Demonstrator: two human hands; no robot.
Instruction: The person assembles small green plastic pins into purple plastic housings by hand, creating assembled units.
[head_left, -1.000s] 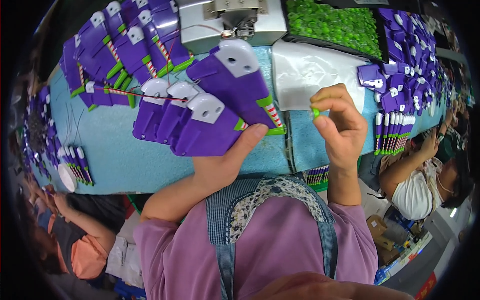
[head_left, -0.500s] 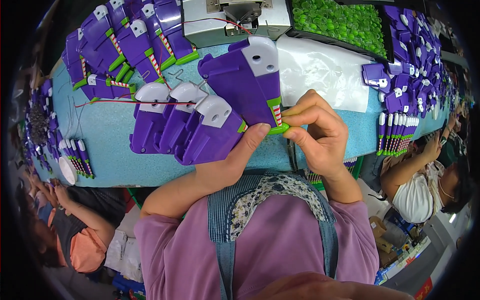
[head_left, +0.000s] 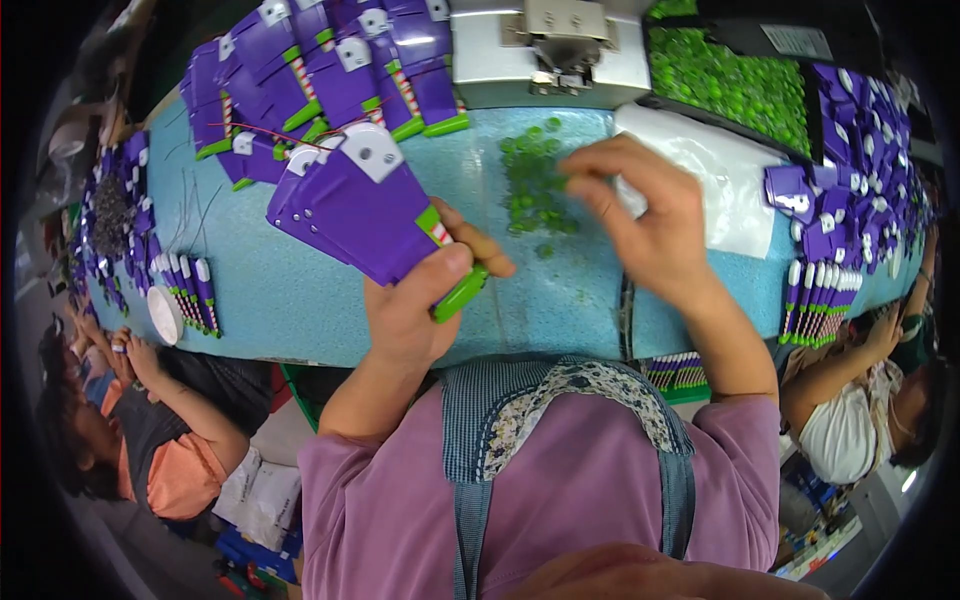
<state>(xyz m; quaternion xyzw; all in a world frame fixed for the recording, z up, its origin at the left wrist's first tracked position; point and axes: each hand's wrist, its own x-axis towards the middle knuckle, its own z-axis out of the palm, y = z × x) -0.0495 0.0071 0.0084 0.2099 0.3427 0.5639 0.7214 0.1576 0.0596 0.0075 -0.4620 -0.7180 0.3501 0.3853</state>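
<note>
A light fingertip pinch should suit the small green pieces (head_left: 528,200) in mid-table (head_left: 250,290), with the purple stack (head_left: 365,215) held steady. Left hand (head_left: 410,300) clamps that stack towards the table's near edge; right hand (head_left: 650,200) arches beside the pieces, grip part-curled, blur hiding any hold.

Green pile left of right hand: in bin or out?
Out: green pile lies loose on blue table, apart from black bin.
</note>
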